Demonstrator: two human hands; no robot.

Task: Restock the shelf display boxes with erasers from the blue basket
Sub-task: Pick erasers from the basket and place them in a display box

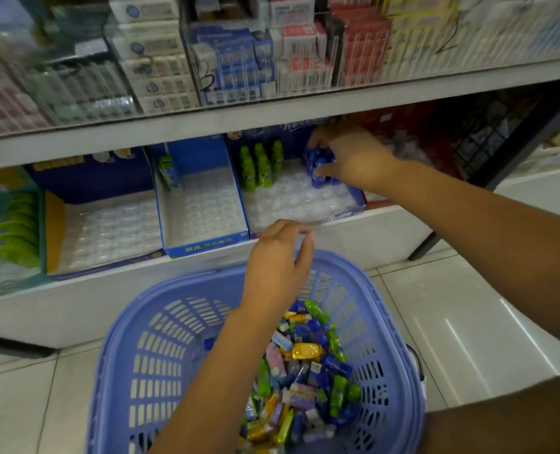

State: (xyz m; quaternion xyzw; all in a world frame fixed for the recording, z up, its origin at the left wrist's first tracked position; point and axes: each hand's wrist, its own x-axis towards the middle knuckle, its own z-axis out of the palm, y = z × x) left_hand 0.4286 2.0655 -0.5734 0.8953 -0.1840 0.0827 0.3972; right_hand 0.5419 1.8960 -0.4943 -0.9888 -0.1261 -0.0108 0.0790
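A blue basket (147, 348) on the floor holds several wrapped erasers (305, 365) in blue, green, yellow and pink. On the lower shelf stand open display boxes with clear blister trays. In the right-hand box (305, 204) my right hand (350, 155) grips a cluster of blue bottle-shaped erasers (319, 162) at the box's back right. Green bottle erasers (260, 165) stand upright at its back left. My left hand (277, 260) hovers over the basket's far rim, fingers loosely curled, and seems to hold nothing.
The middle display box (203, 208) holds a single green eraser at its back left. The left box (108, 227) shows a bare tray. Green items (13, 231) fill the far-left box. The upper shelf (272, 103) overhangs with packed stationery. White tiled floor lies to the right.
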